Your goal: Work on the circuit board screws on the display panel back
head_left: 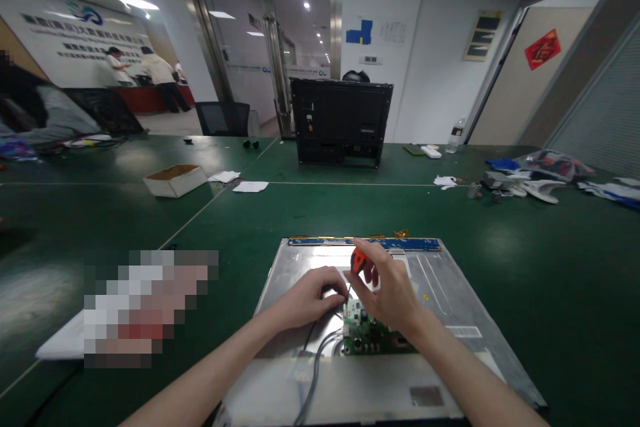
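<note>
A screwdriver with a red and black handle is gripped between the fingers and thumb of my right hand. Its thin shaft points down to the top left corner of a green circuit board. My left hand is closed beside the shaft, thumb and fingertips together at the board's edge; what they pinch is hidden. The board lies on the silver metal back of a flat display panel, partly covered by my right hand and forearm. Grey cables run from the board's left side toward me.
A blue circuit strip lines the panel's far edge. Beyond it stand a black monitor casing and an open cardboard box. Plastic bags and scraps lie at right, near a water bottle. Several people are in the background at left.
</note>
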### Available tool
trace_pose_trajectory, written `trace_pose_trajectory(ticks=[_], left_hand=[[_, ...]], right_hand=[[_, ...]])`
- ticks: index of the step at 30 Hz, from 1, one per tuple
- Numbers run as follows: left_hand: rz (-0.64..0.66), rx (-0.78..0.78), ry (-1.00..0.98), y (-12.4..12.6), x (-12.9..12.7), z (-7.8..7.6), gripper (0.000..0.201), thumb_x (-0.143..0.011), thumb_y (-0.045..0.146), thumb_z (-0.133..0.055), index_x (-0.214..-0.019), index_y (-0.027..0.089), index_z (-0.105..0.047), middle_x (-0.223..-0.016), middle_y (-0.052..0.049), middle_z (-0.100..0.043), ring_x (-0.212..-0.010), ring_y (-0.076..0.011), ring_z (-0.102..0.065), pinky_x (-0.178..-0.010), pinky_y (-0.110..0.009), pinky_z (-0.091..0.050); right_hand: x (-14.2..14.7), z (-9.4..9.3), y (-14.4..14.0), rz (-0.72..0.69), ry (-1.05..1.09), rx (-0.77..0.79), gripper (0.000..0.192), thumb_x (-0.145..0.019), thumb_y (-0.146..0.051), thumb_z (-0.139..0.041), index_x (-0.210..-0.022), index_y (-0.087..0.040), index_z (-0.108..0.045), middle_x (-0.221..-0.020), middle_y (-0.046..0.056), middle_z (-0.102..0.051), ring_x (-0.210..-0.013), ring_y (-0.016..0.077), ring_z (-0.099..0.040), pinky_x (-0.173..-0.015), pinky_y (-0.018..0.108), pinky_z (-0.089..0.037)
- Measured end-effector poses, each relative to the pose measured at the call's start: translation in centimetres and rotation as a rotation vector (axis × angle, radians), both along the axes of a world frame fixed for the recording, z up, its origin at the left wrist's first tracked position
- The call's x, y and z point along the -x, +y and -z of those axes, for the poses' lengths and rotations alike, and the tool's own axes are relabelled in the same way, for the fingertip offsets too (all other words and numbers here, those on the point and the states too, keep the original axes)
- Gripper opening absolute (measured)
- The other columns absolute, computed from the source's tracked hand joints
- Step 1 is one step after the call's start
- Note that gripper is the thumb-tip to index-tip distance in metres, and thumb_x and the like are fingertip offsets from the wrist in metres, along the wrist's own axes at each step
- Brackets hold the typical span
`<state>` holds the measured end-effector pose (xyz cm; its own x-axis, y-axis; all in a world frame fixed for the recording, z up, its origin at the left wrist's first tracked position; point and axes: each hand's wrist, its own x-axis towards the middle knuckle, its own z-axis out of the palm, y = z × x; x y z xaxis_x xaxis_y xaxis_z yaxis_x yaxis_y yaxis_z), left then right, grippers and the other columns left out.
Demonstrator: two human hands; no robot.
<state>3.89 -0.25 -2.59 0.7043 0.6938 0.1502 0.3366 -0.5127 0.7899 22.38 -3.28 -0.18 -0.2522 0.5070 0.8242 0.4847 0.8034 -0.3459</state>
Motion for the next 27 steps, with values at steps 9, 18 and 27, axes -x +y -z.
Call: trace_pose_trajectory(ticks=[9, 18, 27], left_hand=[[0.002, 0.01, 0.001, 0.1, 0.0, 0.22, 0.009, -0.084, 0.014, -0.058, -0.089, 0.017, -0.064, -0.092, -0.004, -0.067, -0.086, -0.0186, -0.06, -0.081, -0.032, -0.049], [0.008, 0.011, -0.01, 0.16, 0.01, 0.27, 0.01, -0.084, 0.016, -0.058, -0.09, 0.017, -0.066, -0.092, -0.004, -0.067, -0.086, -0.0194, -0.06, -0.082, -0.032, -0.049], [0.005, 0.017, -0.012, 0.07, 0.01, 0.12, 0.013, -0.082, 0.013, -0.056, -0.092, 0.018, -0.064, -0.095, -0.005, -0.066, -0.09, -0.0197, -0.06, -0.085, -0.034, -0.048]], right_hand=[[-0.05, -0.01, -0.03, -0.007, -0.008, 0.01, 0.052, -0.09, -0.019, -0.053, -0.138, -0.026, -0.034, -0.087, 0.002, -0.059, -0.055, 0.0111, -0.05, -0.044, 0.022, -0.041], [-0.08, 0.0, -0.24, -0.017, 0.012, 0.024, 0.061, -0.084, -0.012, -0.051, -0.141, -0.023, -0.031, -0.092, 0.004, -0.065, -0.054, 0.0104, -0.054, -0.044, 0.023, -0.043], [-0.08, 0.21, 0.05, -0.007, 0.009, 0.01, 0.055, -0.088, -0.016, -0.053, -0.138, -0.026, -0.034, -0.084, 0.0, -0.058, -0.053, 0.0102, -0.048, -0.044, 0.022, -0.04]])
